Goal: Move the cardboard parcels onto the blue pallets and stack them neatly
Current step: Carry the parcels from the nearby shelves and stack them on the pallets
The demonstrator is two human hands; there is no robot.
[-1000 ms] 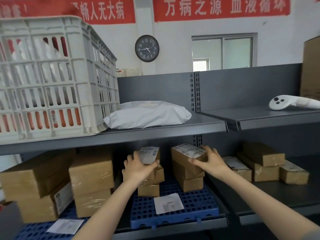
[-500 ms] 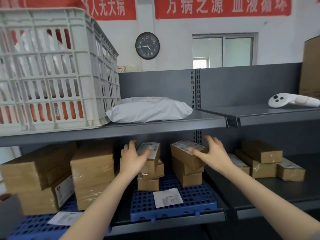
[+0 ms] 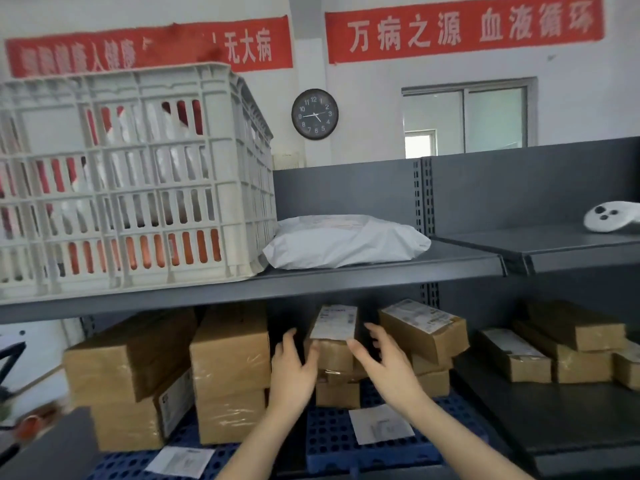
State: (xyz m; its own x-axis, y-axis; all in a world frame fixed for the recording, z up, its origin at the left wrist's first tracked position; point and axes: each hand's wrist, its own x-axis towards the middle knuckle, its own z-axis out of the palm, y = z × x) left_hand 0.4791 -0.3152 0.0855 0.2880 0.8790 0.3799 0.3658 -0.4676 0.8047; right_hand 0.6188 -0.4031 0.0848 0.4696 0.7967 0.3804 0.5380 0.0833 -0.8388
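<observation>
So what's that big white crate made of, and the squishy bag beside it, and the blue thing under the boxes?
The white crate looks like hard moulded plastic: stiff slotted walls, matte. The white mailer bag seems thin plastic film, wrinkled and slightly glossy. The blue pallet is probably rigid plastic too: even colour, a grid of round holes.

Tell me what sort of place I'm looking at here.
Probably a parcel storeroom or small warehouse: grey metal shelving, labelled cardboard parcels stacked on blue pallets, and a white plastic crate beside a white mailer bag.
</observation>
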